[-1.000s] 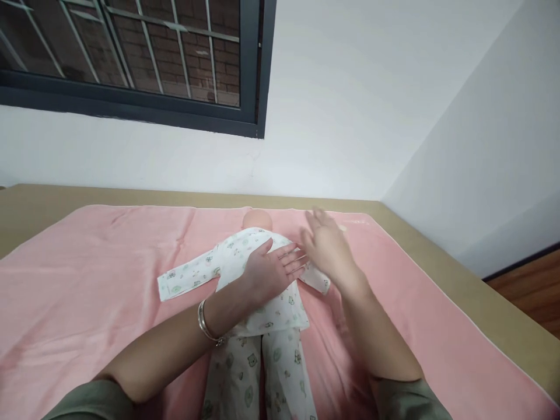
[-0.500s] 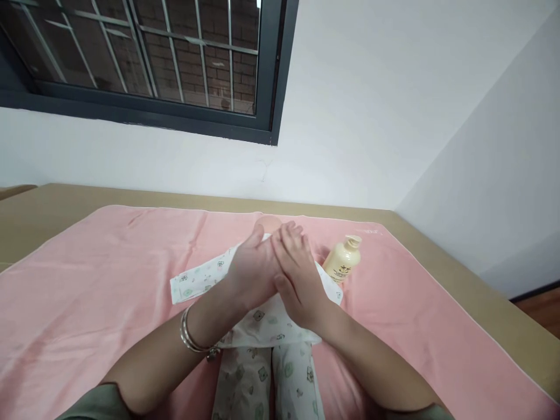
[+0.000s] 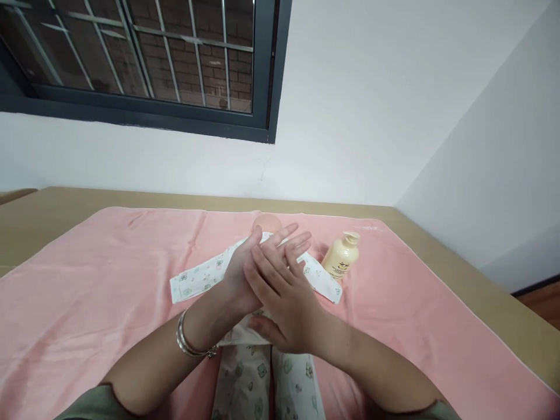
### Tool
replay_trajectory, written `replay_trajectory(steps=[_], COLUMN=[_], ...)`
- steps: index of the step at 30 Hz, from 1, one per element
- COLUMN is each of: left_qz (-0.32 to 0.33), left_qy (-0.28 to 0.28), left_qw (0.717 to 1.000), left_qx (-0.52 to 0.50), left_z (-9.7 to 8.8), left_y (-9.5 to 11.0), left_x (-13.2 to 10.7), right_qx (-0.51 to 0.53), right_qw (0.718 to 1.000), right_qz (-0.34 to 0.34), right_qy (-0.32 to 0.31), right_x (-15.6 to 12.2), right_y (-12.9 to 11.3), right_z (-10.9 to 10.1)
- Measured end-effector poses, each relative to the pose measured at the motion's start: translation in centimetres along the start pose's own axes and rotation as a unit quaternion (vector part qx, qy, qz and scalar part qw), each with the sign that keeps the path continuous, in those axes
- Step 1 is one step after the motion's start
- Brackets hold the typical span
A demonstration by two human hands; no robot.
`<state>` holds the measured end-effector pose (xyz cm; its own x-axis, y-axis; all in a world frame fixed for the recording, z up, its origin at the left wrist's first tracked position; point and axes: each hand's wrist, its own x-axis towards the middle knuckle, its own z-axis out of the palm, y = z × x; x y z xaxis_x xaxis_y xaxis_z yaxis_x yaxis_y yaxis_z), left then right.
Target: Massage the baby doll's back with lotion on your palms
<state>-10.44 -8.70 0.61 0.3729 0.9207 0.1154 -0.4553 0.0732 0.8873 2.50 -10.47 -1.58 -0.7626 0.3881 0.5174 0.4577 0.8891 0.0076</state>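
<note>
Palm to palm, my left hand and my right hand press together with fingers stretched out; neither grips an object. The right lies across the left palm, its thumb apart. Bracelets circle my left wrist. Beneath both hands lies a small white outfit with a green print: a top with its sleeves spread and trousers. A rounded skin-toned head shape shows above the collar, mostly hidden by my fingers. To the right of my hands, a pale yellow pump bottle stands near the right sleeve.
A pink sheet with some creases covers most of the tan table. Behind it rises a white wall with a dark-framed, barred window at upper left. Another wall closes off the right side.
My right hand has slid down the left palm towards the wrist, and its fingers are more spread. My left fingers now show beyond it. The bottle and clothes stay in place.
</note>
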Motion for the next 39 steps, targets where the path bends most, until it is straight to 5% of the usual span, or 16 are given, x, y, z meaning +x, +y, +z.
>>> replay_trajectory(steps=[4,9,11,14,17,20,26,29,32,35,39], left_qz=[-0.062,-0.068,-0.022,0.150,0.277,0.262,0.205,0.229,0.231,0.234,0.239], left_qy=[-0.089,-0.072,-0.022,0.063,0.123,0.213,0.307,0.311,0.320,0.316,0.318], left_qw=[0.986,0.990,0.993,0.983,0.953,0.937,0.890,0.881,0.879,0.880,0.889], left_qx=[-0.122,-0.102,-0.111,-0.082,-0.010,0.090,0.268,0.274,0.267,0.265,0.226], left_z=[2.1,3.5,2.4,-0.6,-3.7,-5.9,-7.8,-8.1,-8.2,-8.5,-9.2], left_y=[-0.9,-2.8,-1.0,2.8,3.9,0.2,-8.7,-9.5,-9.5,-9.8,-10.2], left_x=[-1.2,-1.0,-0.4,0.6,1.6,2.6,3.2,2.8,2.7,2.7,2.9], right_qx=[-0.042,-0.071,-0.054,-0.033,-0.025,0.006,0.016,0.047,0.038,-0.002,-0.023], right_qw=[0.993,0.979,0.990,0.999,0.987,0.959,0.964,0.957,0.949,0.951,0.967], right_qz=[0.085,0.149,0.099,0.038,0.156,0.278,0.217,0.211,0.261,0.278,0.213], right_qy=[0.071,0.121,0.079,-0.004,-0.033,-0.049,-0.154,-0.195,-0.173,-0.137,-0.139], right_x=[-0.1,-0.2,-0.2,0.2,0.9,1.5,1.4,1.5,1.9,1.7,0.1], right_y=[2.6,1.2,0.1,0.3,2.8,4.9,5.5,6.6,7.1,5.4,2.6], right_z=[-2.0,-1.7,-0.5,1.1,2.2,3.6,6.1,5.8,5.9,6.9,7.1])
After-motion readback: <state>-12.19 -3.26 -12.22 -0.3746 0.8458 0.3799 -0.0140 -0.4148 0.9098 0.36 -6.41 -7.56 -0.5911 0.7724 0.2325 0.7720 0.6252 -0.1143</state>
